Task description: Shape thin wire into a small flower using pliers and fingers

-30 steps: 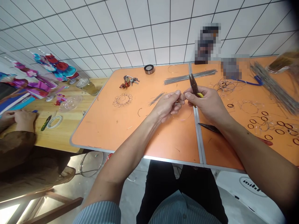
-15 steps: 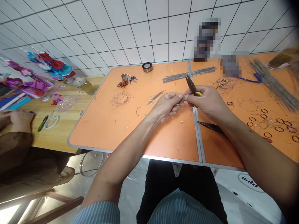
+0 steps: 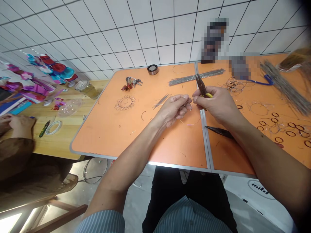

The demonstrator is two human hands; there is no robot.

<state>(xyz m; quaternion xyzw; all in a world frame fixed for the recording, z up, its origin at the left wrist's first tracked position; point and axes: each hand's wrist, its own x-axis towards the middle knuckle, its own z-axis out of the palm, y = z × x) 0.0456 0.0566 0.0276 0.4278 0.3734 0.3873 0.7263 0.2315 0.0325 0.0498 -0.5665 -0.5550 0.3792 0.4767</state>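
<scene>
My left hand (image 3: 173,110) is closed in a pinch on a thin wire loop (image 3: 191,122) that hangs down over the orange table (image 3: 116,129). My right hand (image 3: 216,104) is closed on yellow-handled pliers (image 3: 201,86), whose dark jaws point up and away. The thumb and fingertips of both hands nearly meet at the top of the wire. A second dark tool (image 3: 220,131) lies on the table just under my right forearm.
A bundle of straight wires (image 3: 194,77), a small wire bunch (image 3: 161,101), a wire flower shape (image 3: 125,103), keys (image 3: 131,83), a tape roll (image 3: 152,69) and several dark rings (image 3: 277,124) lie on the table. Another person's hand (image 3: 18,124) rests on the wooden table at left.
The pliers' jaws swung from upright to leaning left and back upright. My hands shifted slightly on the wire loop and stay together.
</scene>
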